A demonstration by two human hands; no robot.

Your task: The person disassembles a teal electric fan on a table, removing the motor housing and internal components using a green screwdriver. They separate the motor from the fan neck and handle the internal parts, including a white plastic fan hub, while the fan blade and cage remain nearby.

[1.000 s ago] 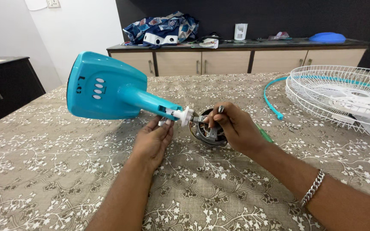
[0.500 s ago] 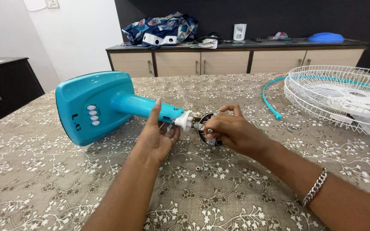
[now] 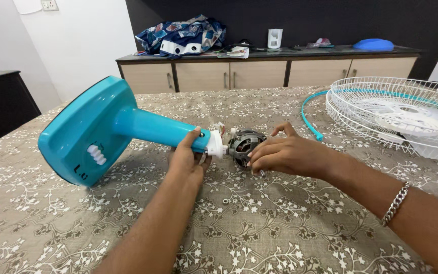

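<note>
A turquoise fan stand (image 3: 102,129) lies on its side on the patterned tablecloth (image 3: 280,223), its base with white buttons to the left and its neck pointing right. My left hand (image 3: 188,155) grips the neck near the white collar (image 3: 215,144). At that collar sits the bare metal fan motor (image 3: 244,142). My right hand (image 3: 285,152) holds the motor from the right and below, fingers curled around its casing. A small metal nut (image 3: 225,201) lies on the cloth in front of my left hand.
White wire fan guards (image 3: 396,114) with a turquoise rim strip (image 3: 307,119) lie at the right. A long cabinet (image 3: 259,71) at the back carries a patterned bag (image 3: 181,33), a white holder and a blue lid. A dark cabinet (image 3: 1,101) stands at the left.
The stand has rolled, so its button face now points down and forward, and the base has swung left. My left hand shifted onto the top of the neck; my right hand moved under the motor.
</note>
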